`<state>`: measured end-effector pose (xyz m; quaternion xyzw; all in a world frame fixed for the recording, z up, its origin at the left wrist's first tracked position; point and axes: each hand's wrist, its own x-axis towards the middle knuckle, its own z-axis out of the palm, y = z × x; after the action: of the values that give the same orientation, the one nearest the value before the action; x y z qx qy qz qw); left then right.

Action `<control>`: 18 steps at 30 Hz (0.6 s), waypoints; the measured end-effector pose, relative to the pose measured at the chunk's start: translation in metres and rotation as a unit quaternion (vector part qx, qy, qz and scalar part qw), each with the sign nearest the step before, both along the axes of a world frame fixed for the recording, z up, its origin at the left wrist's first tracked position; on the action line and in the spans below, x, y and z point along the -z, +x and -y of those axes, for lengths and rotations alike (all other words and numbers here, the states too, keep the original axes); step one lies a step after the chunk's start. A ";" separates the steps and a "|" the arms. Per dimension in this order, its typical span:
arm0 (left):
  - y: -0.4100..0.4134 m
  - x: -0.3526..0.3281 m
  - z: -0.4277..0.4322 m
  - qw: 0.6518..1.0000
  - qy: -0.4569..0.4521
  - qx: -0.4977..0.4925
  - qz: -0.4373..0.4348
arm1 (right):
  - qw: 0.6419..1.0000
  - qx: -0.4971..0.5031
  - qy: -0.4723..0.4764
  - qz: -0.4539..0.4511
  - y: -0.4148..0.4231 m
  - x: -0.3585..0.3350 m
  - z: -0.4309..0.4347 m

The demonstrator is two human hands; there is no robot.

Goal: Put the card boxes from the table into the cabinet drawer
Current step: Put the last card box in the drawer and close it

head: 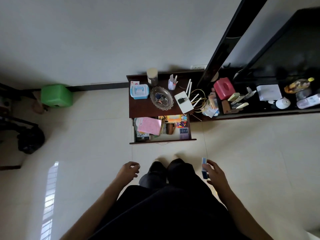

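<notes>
I stand on the tiled floor facing a dark wooden cabinet (138,108) whose drawer (162,141) is pulled out toward me. Inside the drawer lie a pink paper sheet (149,125), coloured packets and a dark blue card box (183,131) at its right side. My right hand (215,172) is low at the right and holds a blue and white card box (204,168) upright by its edge. My left hand (129,171) hangs at the left, fingers curled loosely, holding nothing.
On the cabinet top stand a blue plastic case (139,91), a glass dish (161,98), a white router (183,102), a pen cup (172,84) and a jar (152,77). A long dark shelf (259,113) with a red tissue box (223,88) runs right. A green stool (56,95) stands left.
</notes>
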<state>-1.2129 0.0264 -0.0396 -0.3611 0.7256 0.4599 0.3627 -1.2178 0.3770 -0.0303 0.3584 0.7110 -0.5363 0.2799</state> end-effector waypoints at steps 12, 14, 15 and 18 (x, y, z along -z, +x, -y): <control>-0.075 -0.004 -0.027 0.998 -0.004 -0.051 0.034 | 0.998 -0.053 -0.018 0.012 -0.119 0.024 -0.011; -0.069 0.002 -0.027 0.996 -0.004 -0.065 0.059 | 0.997 -0.072 -0.020 0.008 -0.136 0.030 -0.012; -0.066 0.004 -0.027 0.995 -0.003 -0.071 0.072 | 0.997 -0.079 -0.020 0.009 -0.143 0.032 -0.012; -0.059 0.011 -0.031 0.992 0.002 -0.076 0.097 | 0.995 -0.091 -0.027 0.018 -0.159 0.040 -0.011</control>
<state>-1.2720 0.0573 -0.0506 -0.4573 0.6568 0.4505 0.3957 -1.3763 0.3881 -0.0700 0.2937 0.7211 -0.5210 0.3498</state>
